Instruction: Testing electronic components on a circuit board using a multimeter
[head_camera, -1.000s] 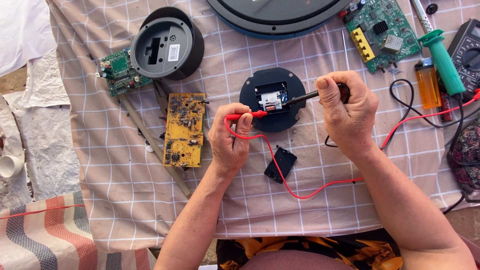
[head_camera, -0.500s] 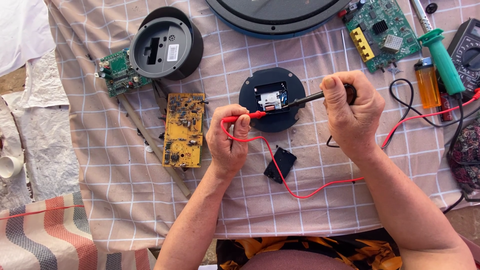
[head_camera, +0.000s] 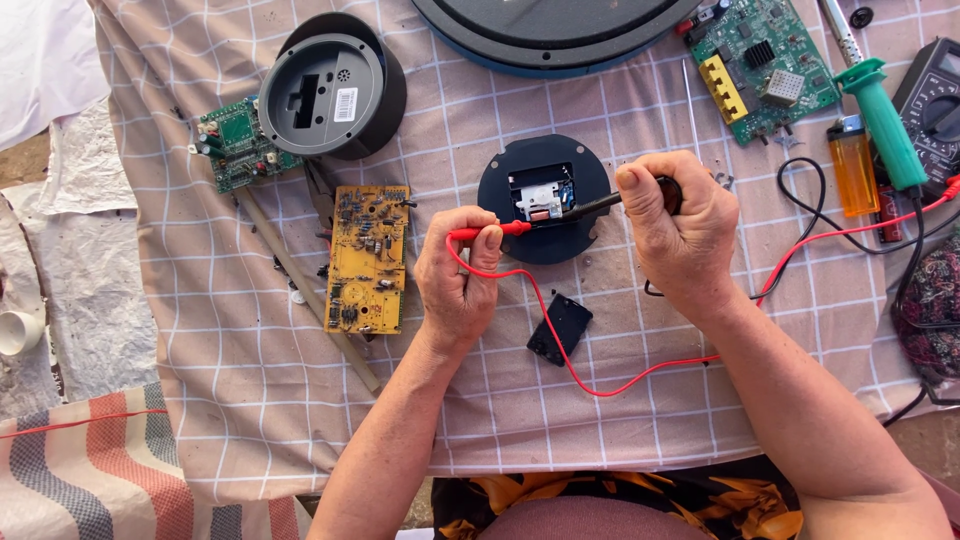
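Note:
My left hand (head_camera: 458, 276) pinches a red test probe (head_camera: 492, 230) whose tip points at the open compartment of a round black device base (head_camera: 510, 195). My right hand (head_camera: 676, 228) holds a black test probe (head_camera: 598, 203), its tip also in that compartment. A red lead (head_camera: 600, 375) loops from the left hand across the cloth toward the right. A small black cover (head_camera: 560, 328) lies just below the base, between my hands.
A yellow circuit board (head_camera: 369, 258) lies left of my left hand, with a green board (head_camera: 235, 145) and a round black housing (head_camera: 335, 85) above it. At the right are a green board (head_camera: 765, 65), an orange lighter (head_camera: 853, 165), a green-handled tool (head_camera: 885, 120) and a multimeter (head_camera: 935, 100).
Both hands hold the probes at the black base much as before; the right hand shifted very slightly.

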